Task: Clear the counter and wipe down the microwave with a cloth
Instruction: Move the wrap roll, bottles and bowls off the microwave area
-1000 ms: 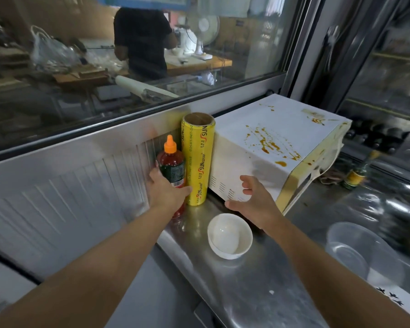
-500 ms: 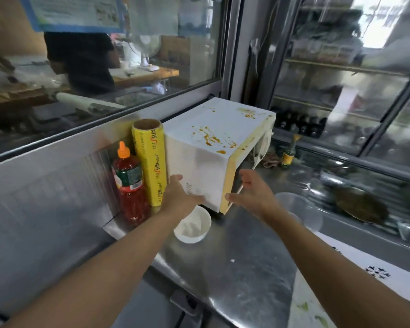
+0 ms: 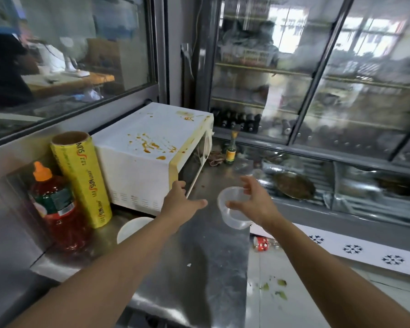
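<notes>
On the worktop [image 3: 199, 268]: microwave [image 3: 152, 152] at the back, roll [image 3: 81, 176] upright just left of it, bottle [image 3: 57, 209] left of the roll and nearer. Bowl [image 3: 130, 229] in front of the microwave, partly behind the left forearm. Tub [image 3: 232, 209] right of the microwave's front, under the right hand [image 3: 253, 204]. Small bottle [image 3: 231, 151] behind, right of the microwave.

Stained microwave [image 3: 152, 147], frame centre; left hand [image 3: 179, 203] at its front corner; right hand [image 3: 255, 204] spread over clear tub [image 3: 232, 209].
</notes>
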`<action>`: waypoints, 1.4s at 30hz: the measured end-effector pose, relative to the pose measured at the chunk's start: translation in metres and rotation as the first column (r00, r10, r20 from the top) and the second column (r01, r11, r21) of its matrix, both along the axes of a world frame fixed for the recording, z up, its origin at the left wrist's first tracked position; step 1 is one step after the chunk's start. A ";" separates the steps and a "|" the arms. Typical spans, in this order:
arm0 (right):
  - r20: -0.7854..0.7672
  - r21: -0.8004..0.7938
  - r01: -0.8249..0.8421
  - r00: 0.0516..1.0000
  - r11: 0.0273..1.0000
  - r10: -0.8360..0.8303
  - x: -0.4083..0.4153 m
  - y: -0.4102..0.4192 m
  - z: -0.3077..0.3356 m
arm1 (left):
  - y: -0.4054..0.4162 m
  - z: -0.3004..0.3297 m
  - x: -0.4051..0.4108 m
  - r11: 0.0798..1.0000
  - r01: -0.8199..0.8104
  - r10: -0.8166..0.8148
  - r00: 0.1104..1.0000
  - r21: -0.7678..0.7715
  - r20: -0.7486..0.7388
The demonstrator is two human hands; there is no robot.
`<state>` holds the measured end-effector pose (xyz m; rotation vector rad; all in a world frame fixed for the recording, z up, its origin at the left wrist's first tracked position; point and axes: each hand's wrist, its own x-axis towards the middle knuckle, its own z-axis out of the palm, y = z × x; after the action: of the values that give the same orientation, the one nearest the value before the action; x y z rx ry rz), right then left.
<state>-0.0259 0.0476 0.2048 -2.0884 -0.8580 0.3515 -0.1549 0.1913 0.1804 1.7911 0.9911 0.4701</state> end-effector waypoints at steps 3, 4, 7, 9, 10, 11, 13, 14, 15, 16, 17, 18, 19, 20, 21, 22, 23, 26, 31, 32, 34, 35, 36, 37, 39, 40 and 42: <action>-0.006 0.017 0.014 1.000 1.000 -0.014 0.015 -0.003 0.004 | -0.001 0.009 0.021 0.999 0.043 -0.043 0.999 -0.005 0.027; -0.001 0.023 0.014 1.000 1.000 -0.014 0.021 -0.003 0.005 | 0.000 0.011 0.028 0.999 0.053 -0.053 0.998 -0.001 0.033; 0.006 0.036 0.029 1.000 0.999 -0.029 0.041 0.002 0.008 | 0.004 0.018 0.050 0.997 0.072 -0.073 0.997 0.043 0.034; 0.007 0.039 0.027 1.000 0.999 -0.027 0.056 0.009 0.008 | 0.008 0.020 0.066 0.996 0.071 -0.073 0.997 0.054 0.028; 0.009 0.040 0.021 1.000 0.999 -0.022 0.065 0.013 0.007 | 0.011 0.020 0.074 0.996 0.071 -0.072 0.997 0.053 0.027; 0.012 0.041 0.016 1.000 0.999 -0.016 0.074 0.017 0.006 | 0.014 0.019 0.083 0.996 0.070 -0.071 0.997 0.052 0.024; 0.013 0.043 0.005 1.000 0.999 -0.006 0.095 0.028 0.003 | 0.021 0.017 0.102 0.997 0.063 -0.063 0.998 0.051 0.013; 0.010 0.041 0.001 1.000 0.999 -0.001 0.107 0.034 0.001 | 0.026 0.014 0.112 0.997 0.055 -0.055 0.998 0.046 0.003; 0.004 0.035 -0.001 1.000 0.999 0.001 0.119 0.040 -0.003 | 0.030 0.011 0.122 0.998 0.048 -0.047 0.999 0.041 -0.016; -0.001 0.027 -0.006 1.000 1.000 0.006 0.131 0.046 -0.006 | 0.034 0.007 0.132 0.998 0.042 -0.040 0.998 0.038 -0.039; -0.006 0.020 -0.014 1.000 1.000 0.014 0.143 0.052 -0.010 | 0.038 0.001 0.142 0.999 0.036 -0.034 0.998 0.033 -0.062; -0.015 0.013 -0.025 1.000 1.000 0.025 0.156 0.059 -0.015 | 0.041 -0.006 0.152 0.999 0.030 -0.027 0.996 0.025 -0.083; -0.030 0.007 -0.033 0.999 0.999 0.033 0.168 0.065 -0.020 | 0.045 -0.014 0.161 1.000 0.022 -0.021 0.994 0.010 -0.103; -0.047 0.003 -0.041 0.998 0.999 0.041 0.180 0.070 -0.025 | 0.047 -0.023 0.169 1.000 0.014 -0.015 0.992 -0.006 -0.123; -0.059 -0.001 -0.052 0.997 0.999 0.052 0.190 0.075 -0.030 | 0.049 -0.034 0.177 1.000 0.006 -0.010 0.989 -0.023 -0.145; -0.065 -0.008 -0.062 0.996 0.998 0.061 0.201 0.081 -0.036 | 0.051 -0.044 0.185 0.999 0.000 -0.005 0.985 -0.034 -0.171; -0.069 -0.018 -0.068 0.995 0.998 0.066 0.210 0.085 -0.043 | 0.053 -0.055 0.192 0.999 -0.004 -0.004 0.979 -0.037 -0.203; -0.079 -0.035 -0.080 0.994 0.996 0.077 0.233 0.097 -0.060 | 0.054 -0.086 0.210 0.999 0.011 -0.024 0.965 -0.052 -0.262; -0.105 -0.014 -0.102 0.989 0.995 0.100 0.257 0.108 -0.084 | 0.060 -0.124 0.224 0.998 0.016 -0.040 0.915 -0.063 -0.401; -0.100 -0.016 -0.101 0.990 0.995 0.099 0.260 0.109 -0.089 | 0.061 -0.128 0.224 0.999 0.035 -0.049 0.899 -0.039 -0.436; -0.082 -0.035 -0.096 0.992 0.995 0.093 0.267 0.110 -0.097 | 0.062 -0.131 0.225 0.996 0.090 -0.065 0.860 0.025 -0.507; -0.087 -0.035 -0.093 0.992 0.995 0.090 0.269 0.110 -0.099 | 0.061 -0.131 0.224 0.993 0.108 -0.068 0.845 0.046 -0.530; -0.104 -0.029 -0.091 0.991 0.995 0.087 0.272 0.111 -0.102 | 0.061 -0.131 0.224 0.992 0.115 -0.064 0.833 0.058 -0.549; -0.121 -0.024 -0.090 0.989 0.996 0.086 0.274 0.112 -0.105 | 0.060 -0.132 0.224 0.991 0.114 -0.056 0.822 0.067 -0.566; -0.133 -0.029 -0.090 0.988 0.996 0.085 0.279 0.114 -0.109 | 0.060 -0.133 0.226 0.990 0.117 -0.050 0.811 0.079 -0.584; -0.134 -0.035 -0.089 0.987 0.995 0.084 0.282 0.115 -0.111 | 0.061 -0.133 0.227 0.991 0.113 -0.050 0.813 0.072 -0.581; -0.136 -0.044 -0.090 0.987 0.995 0.083 0.287 0.117 -0.114 | 0.063 -0.133 0.229 0.995 0.088 -0.048 0.827 0.045 -0.560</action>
<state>0.2606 0.1649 0.0908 -2.0515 -0.8688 0.5582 0.0740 0.2539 0.0471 2.0721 1.3117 -0.0882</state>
